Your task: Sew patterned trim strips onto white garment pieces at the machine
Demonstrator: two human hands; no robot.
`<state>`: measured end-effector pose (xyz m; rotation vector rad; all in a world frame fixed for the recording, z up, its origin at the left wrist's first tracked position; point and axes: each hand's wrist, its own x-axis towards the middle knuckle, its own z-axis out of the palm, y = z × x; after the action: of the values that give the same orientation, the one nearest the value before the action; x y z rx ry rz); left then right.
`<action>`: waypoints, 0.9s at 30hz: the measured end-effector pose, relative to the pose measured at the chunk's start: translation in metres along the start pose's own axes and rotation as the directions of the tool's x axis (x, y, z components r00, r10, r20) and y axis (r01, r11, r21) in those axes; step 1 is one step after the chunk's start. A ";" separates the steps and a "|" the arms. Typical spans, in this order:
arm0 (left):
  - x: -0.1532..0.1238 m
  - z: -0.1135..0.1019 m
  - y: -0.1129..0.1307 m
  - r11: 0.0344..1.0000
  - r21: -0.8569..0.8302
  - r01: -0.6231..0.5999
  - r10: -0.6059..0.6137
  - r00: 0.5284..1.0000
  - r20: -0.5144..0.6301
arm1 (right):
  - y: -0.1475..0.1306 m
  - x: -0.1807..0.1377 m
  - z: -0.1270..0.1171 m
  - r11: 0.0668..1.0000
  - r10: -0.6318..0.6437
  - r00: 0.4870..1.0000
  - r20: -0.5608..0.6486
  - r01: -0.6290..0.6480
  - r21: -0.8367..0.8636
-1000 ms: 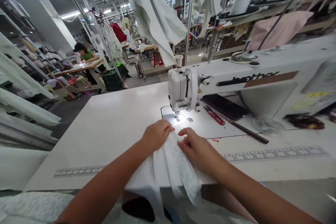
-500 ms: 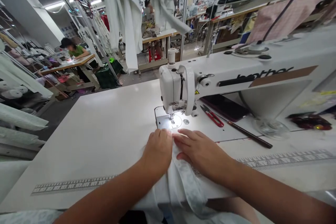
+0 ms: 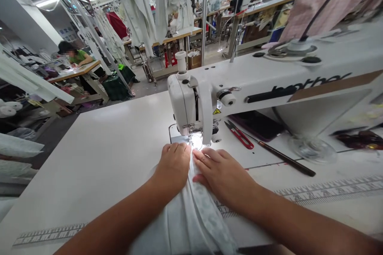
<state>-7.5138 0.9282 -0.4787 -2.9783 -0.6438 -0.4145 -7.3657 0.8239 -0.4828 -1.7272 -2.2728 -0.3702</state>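
A white patterned cloth [image 3: 187,221] is gathered in folds under both my hands and drapes over the front edge of the white sewing table [image 3: 104,147]. My left hand [image 3: 172,169] grips the cloth just in front of the presser foot. My right hand [image 3: 220,179] lies beside it, fingers pressing the cloth down. Both hands sit close to the needle area of the white Brother sewing machine [image 3: 188,107]. My hands hide the cloth's leading edge, so I cannot tell whether it lies under the foot.
Red thread snips [image 3: 239,135], a dark phone [image 3: 257,125] and a dark-handled tool [image 3: 287,163] lie right of the machine head. Measuring scales [image 3: 329,191] run along the table. A co-worker [image 3: 73,57] sits at a far table among hanging garments [image 3: 134,4].
My hands and the cloth now sit closer to the needle and presser foot. My hands have drawn nearer together. The whole view has swung, shifting the machine left and lower in frame.
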 end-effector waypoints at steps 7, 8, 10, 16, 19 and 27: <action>0.002 0.001 -0.005 0.999 0.025 -0.047 0.048 0.999 -0.021 | -0.007 0.001 -0.001 0.998 0.029 0.999 0.031 -0.027 -0.060; 0.002 0.002 -0.005 0.998 0.023 -0.053 0.053 0.998 -0.033 | -0.007 0.001 -0.001 0.997 0.030 0.999 0.034 -0.028 -0.066; 0.002 0.002 -0.005 0.998 0.022 -0.062 0.063 0.997 -0.049 | -0.007 0.002 -0.001 0.997 0.030 0.999 0.039 -0.027 -0.074; 0.002 0.002 -0.004 0.995 0.066 -0.081 0.085 0.994 -0.072 | -0.007 0.002 -0.001 0.997 0.046 0.999 0.023 -0.045 -0.058; 0.001 0.002 -0.004 0.993 0.073 -0.091 0.098 0.991 -0.093 | -0.006 0.001 -0.002 0.998 0.049 0.998 0.037 -0.047 -0.049; 0.003 0.003 -0.007 0.994 0.035 -0.101 0.105 0.985 -0.137 | -0.004 0.004 -0.004 0.997 0.051 0.997 0.057 -0.047 -0.059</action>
<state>-7.5133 0.9360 -0.4812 -2.9072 -0.4758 -0.5928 -7.3706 0.8247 -0.4781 -1.8415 -2.2763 -0.3833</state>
